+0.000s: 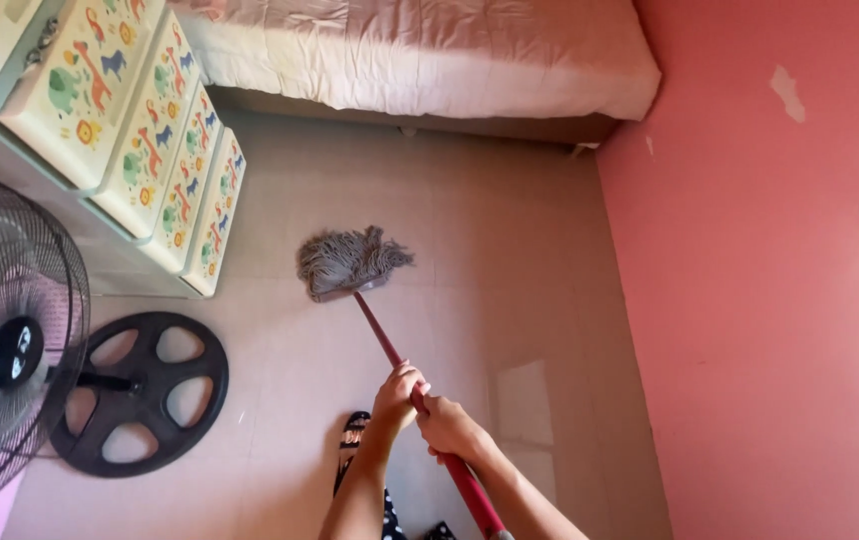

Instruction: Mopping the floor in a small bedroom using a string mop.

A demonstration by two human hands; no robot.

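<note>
We are gripping the mop [354, 262] handle with 2 hands, left [399, 392] and right [450, 428] clamped shut, its head resting mid-floor [280, 370] near the drawers [155, 130]; how much floor is already mopped, we cannot tell.

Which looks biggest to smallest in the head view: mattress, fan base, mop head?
1. Mattress, cut off by the frame's top.
2. Round black fan base, nearer the camera, so its lead over the mop head is unsure.
3. Grey mop head.

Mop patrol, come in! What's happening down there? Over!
Both hands, left hand and right hand, shut on red mop handle. Grey mop head on floor. Fan base off left, clear.
</note>
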